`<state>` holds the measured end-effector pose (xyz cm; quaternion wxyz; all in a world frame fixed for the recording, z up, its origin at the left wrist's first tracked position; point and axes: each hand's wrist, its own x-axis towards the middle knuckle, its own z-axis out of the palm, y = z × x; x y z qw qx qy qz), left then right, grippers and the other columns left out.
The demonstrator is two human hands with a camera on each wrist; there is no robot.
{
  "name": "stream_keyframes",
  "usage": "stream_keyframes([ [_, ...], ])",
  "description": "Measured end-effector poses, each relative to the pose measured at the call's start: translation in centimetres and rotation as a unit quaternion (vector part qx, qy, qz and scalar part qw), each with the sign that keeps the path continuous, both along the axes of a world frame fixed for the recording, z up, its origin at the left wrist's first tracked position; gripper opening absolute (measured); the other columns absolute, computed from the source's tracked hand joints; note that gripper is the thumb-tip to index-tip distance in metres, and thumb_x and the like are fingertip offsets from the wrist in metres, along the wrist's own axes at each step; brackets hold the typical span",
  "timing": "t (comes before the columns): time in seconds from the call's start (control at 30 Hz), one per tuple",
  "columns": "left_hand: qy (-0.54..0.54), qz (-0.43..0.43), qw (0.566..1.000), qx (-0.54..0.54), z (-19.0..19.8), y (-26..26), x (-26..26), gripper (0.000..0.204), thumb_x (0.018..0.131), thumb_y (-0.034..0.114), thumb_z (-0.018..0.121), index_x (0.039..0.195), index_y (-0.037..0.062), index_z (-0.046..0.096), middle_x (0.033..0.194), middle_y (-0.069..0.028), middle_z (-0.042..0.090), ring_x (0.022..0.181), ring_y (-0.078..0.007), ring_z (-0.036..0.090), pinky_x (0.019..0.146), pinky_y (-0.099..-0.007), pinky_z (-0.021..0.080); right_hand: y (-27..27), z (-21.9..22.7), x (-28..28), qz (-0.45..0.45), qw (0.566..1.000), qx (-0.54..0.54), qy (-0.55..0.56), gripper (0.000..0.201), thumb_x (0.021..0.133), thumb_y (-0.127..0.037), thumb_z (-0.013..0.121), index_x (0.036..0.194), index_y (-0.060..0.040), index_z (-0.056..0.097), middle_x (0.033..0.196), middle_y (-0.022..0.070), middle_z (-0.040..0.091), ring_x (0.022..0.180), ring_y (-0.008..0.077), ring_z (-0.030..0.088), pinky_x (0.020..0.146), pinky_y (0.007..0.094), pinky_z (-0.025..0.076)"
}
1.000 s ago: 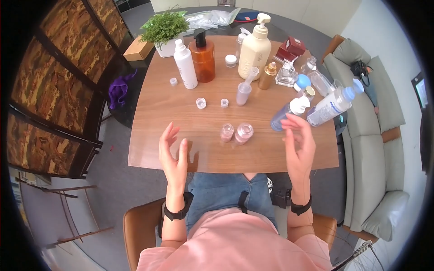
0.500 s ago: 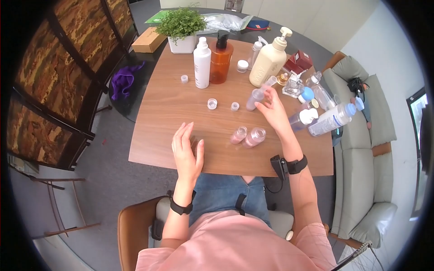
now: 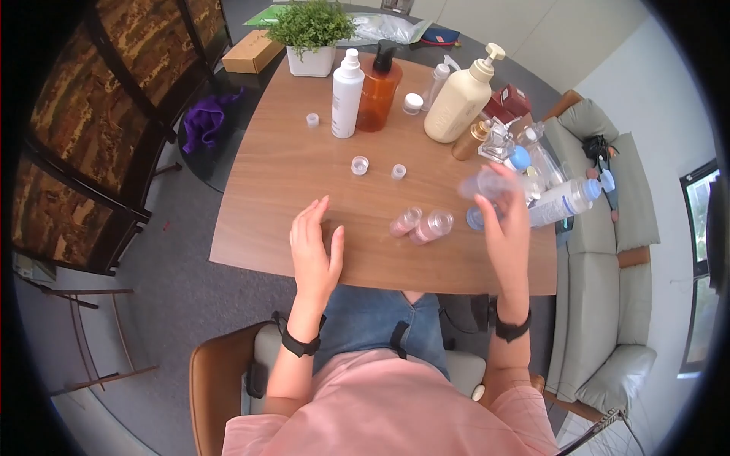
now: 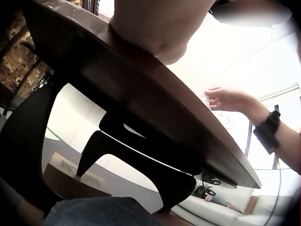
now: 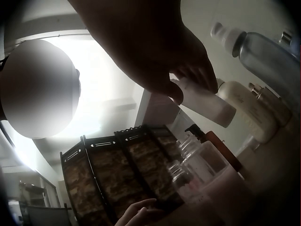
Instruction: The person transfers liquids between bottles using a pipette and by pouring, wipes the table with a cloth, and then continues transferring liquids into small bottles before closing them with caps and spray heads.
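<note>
My right hand (image 3: 506, 224) grips a small translucent bottle (image 3: 479, 185) above the right part of the table, blurred in the head view. In the right wrist view the same bottle (image 5: 209, 106) slants down from between thumb and fingers. Two small open glass bottles with pink contents, the smaller one (image 3: 406, 221) and the wider one (image 3: 432, 227), stand side by side between the hands. Near the front edge is my left hand (image 3: 313, 247), fingers extended and holding nothing. Beyond them lie two small caps, one larger (image 3: 360, 165) and one smaller (image 3: 398, 172).
At the back stand a white spray bottle (image 3: 347, 95), an amber pump bottle (image 3: 378, 95), a potted plant (image 3: 310, 61) and a cream pump bottle (image 3: 459, 102). Several clear bottles crowd the right side, including a blue-capped one (image 3: 561, 204). Another small cap (image 3: 312, 119) lies at left.
My right hand reached forward, took hold of the translucent bottle from the table and brought it back to the right. My left hand shifted slightly right in view and stays empty.
</note>
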<state>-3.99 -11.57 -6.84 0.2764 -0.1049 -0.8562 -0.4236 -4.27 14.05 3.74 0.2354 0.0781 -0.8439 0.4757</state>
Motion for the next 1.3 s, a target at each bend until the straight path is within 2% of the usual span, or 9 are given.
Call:
stream_keyframes([
  [0.13, -0.030, -0.004, 0.999, 0.035, 0.1, 0.2, 0.2, 0.044, 0.088, 0.008, 0.060, 0.131, 0.0012, 0.051, 0.116, -0.0177, 0.059, 0.112, -0.0335, 0.054, 0.097, -0.0425, 0.041, 1.1, -0.7, 4.7, -0.052, 0.998, 0.015, -0.040, 0.041, 0.088, 0.002, 0.063, 0.127, 0.0022, 0.049, 0.117, 0.0128, 0.060, 0.106, 0.0229, 0.061, 0.092, 0.0350, 0.049],
  [0.23, -0.028, -0.001, 0.999, 0.036, 0.0, 0.3, 0.2, 0.043, 0.088, 0.007, 0.060, 0.130, 0.0012, 0.051, 0.113, -0.0173, 0.060, 0.105, -0.0316, 0.056, 0.093, -0.0408, 0.043, 1.7, -3.4, 6.3, -0.041, 0.988, -0.080, -0.125, 0.042, 0.088, 0.002, 0.063, 0.128, 0.0021, 0.049, 0.119, 0.0137, 0.059, 0.108, 0.0217, 0.061, 0.095, 0.0347, 0.048],
  [0.4, -0.027, 0.001, 0.999, 0.027, 0.1, 0.5, 0.2, 0.041, 0.090, 0.006, 0.058, 0.130, 0.0008, 0.052, 0.108, -0.0170, 0.061, 0.100, -0.0306, 0.057, 0.090, -0.0397, 0.045, 0.9, -6.3, 6.2, -0.020, 0.985, -0.124, -0.120, 0.043, 0.088, 0.002, 0.063, 0.129, 0.0020, 0.049, 0.120, 0.0138, 0.059, 0.109, 0.0227, 0.061, 0.096, 0.0348, 0.048],
  [0.6, -0.025, 0.022, 0.999, 0.003, 0.1, 0.8, 0.2, 0.039, 0.092, 0.007, 0.055, 0.130, 0.0014, 0.051, 0.106, -0.0170, 0.061, 0.098, -0.0301, 0.058, 0.088, -0.0390, 0.047, 0.6, -8.3, 4.8, 0.012, 0.983, -0.137, -0.119, 0.048, 0.088, 0.000, 0.062, 0.132, 0.0008, 0.043, 0.131, 0.0160, 0.055, 0.114, 0.0278, 0.060, 0.098, 0.0370, 0.048],
  [0.73, -0.027, 0.018, 0.999, 0.008, 0.2, 1.0, 0.2, 0.039, 0.093, 0.008, 0.055, 0.131, 0.0006, 0.051, 0.106, -0.0167, 0.061, 0.098, -0.0297, 0.058, 0.088, -0.0387, 0.047, 0.8, -8.0, 5.0, 0.005, 0.984, -0.123, -0.127, 0.050, 0.086, 0.001, 0.063, 0.132, 0.0000, 0.043, 0.131, 0.0169, 0.054, 0.114, 0.0306, 0.061, 0.097, 0.0378, 0.048],
  [1.17, -0.036, 0.032, 0.999, 0.000, 0.4, 1.2, 0.3, 0.037, 0.093, 0.008, 0.055, 0.130, 0.0011, 0.052, 0.108, -0.0174, 0.061, 0.098, -0.0291, 0.059, 0.087, -0.0381, 0.048, 1.1, -8.9, 3.8, 0.006, 0.988, -0.110, -0.112, 0.056, 0.085, 0.002, 0.065, 0.135, -0.0015, 0.040, 0.131, 0.0177, 0.054, 0.110, 0.0308, 0.062, 0.094, 0.0371, 0.049],
  [1.23, -0.053, 0.022, 0.998, 0.015, 0.6, 1.1, 0.3, 0.035, 0.094, 0.011, 0.053, 0.128, 0.0011, 0.054, 0.113, -0.0181, 0.061, 0.108, -0.0327, 0.057, 0.093, -0.0408, 0.045, 1.0, -8.6, 3.9, -0.003, 0.987, -0.107, -0.122, 0.061, 0.083, 0.002, 0.067, 0.136, -0.0008, 0.038, 0.134, 0.0185, 0.052, 0.114, 0.0311, 0.060, 0.094, 0.0372, 0.050],
  [1.27, -0.053, 0.024, 0.998, 0.015, 0.4, 0.9, 0.2, 0.035, 0.094, 0.011, 0.053, 0.128, 0.0011, 0.054, 0.113, -0.0181, 0.061, 0.108, -0.0327, 0.057, 0.093, -0.0408, 0.045, 1.0, -8.6, 4.1, -0.001, 0.987, -0.108, -0.122, 0.061, 0.083, 0.002, 0.067, 0.136, -0.0008, 0.038, 0.134, 0.0185, 0.052, 0.114, 0.0311, 0.060, 0.094, 0.0372, 0.050],
  [1.3, -0.026, 0.027, 0.999, -0.023, 0.1, 0.7, -0.1, 0.036, 0.096, 0.015, 0.049, 0.129, 0.0012, 0.053, 0.119, -0.0183, 0.059, 0.116, -0.0347, 0.053, 0.098, -0.0424, 0.042, 1.0, -8.6, 4.4, -0.018, 0.989, -0.097, -0.111, 0.063, 0.082, 0.001, 0.069, 0.137, -0.0006, 0.038, 0.135, 0.0189, 0.050, 0.117, 0.0307, 0.058, 0.094, 0.0374, 0.050],
])
